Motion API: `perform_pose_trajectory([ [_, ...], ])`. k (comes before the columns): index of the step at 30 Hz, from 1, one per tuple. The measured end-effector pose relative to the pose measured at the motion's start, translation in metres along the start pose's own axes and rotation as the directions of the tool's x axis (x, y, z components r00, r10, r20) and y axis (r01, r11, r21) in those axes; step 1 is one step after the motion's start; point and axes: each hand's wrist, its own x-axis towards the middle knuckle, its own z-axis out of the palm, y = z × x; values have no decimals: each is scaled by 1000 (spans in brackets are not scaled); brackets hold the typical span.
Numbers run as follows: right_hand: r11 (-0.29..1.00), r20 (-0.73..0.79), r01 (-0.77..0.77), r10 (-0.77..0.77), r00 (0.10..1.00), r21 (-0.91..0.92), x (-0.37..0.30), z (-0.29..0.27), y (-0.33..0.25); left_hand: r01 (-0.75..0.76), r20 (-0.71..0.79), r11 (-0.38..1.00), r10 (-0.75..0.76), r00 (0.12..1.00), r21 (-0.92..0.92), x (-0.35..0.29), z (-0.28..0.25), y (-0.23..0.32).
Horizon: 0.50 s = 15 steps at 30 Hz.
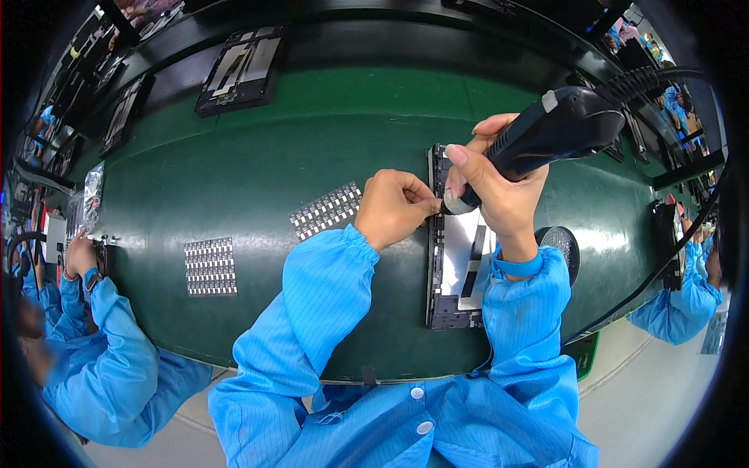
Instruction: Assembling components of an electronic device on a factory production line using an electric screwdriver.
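Head view: right hand (507, 183) wrapped around black corded tool (538, 136), tip at left edge of flat-lying, opened device (455, 261).
Left hand (394, 207) pinched at same edge; cannot tell around what. Component sheet (324, 210) just leftward; round dark dish (560, 236) rightward. Broad green tabletop (394, 327) beyond, up to dark rear ledge (351, 43).
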Motion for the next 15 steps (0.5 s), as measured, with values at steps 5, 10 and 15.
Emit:
perform_pose_trajectory([
  [5, 997, 64, -42, 46, 997, -63, -4, 5, -7, -13, 6, 1000, 13, 1000, -16, 3, 1, -3],
  [10, 988, 89, -9, 23, 996, -153, -9, 8, -2, -65, 2, 998, 65, 998, -7, 4, 0, -10],
  [15, 995, -23, -48, 46, 999, -89, -7, 11, -4, -82, -24, 997, 82, 996, 16, 1, 1, -8],
])
